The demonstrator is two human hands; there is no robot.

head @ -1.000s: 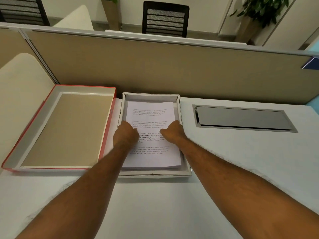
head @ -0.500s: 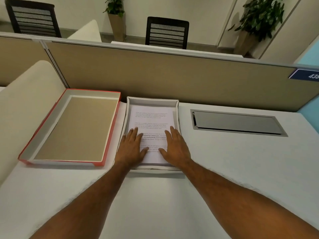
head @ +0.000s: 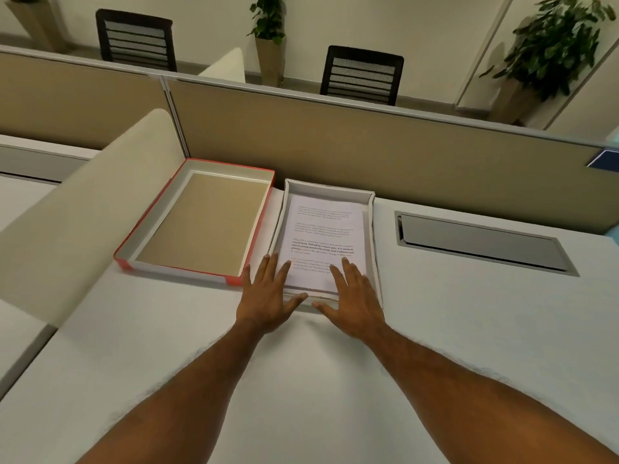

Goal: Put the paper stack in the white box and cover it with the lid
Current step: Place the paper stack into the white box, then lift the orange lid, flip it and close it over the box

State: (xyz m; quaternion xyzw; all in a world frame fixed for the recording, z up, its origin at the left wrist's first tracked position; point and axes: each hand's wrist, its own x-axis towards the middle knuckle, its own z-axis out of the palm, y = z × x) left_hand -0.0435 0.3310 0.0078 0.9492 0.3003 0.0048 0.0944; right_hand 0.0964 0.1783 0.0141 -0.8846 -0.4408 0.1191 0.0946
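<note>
Head view looks down on a smooth, matte white desk point(head: 435, 329) backed by a tan fabric partition point(head: 368, 145). The white box point(head: 372, 229) is a shallow rectangular cardboard tray with thin upright walls; its long axis runs from the person toward the partition, tilted a little to the right at the far end. Inside it lies the paper stack point(head: 325, 236), flat white sheets with grey and bold printed lines, their long edges parallel to the box walls and the text reading upright from the person's side. A narrow strip of box floor shows on the stack's right.

Just left of the box, nearly touching it, the lid point(head: 201, 226) rests upside down: a rectangular tray with red outer walls, white inner walls and a plain brown cardboard bottom. Its long axis leans more to the right than the box's.

The left hand point(head: 268, 296) is flat with fingers spread, over the box's near-left corner, fingertips on the stack's edge. The right hand point(head: 355, 299) is likewise flat and splayed over the near-right part, fingers on the paper. Neither grips anything.

Right of the box, a brushed grey metal cable hatch point(head: 482, 242) is set into the desk.
</note>
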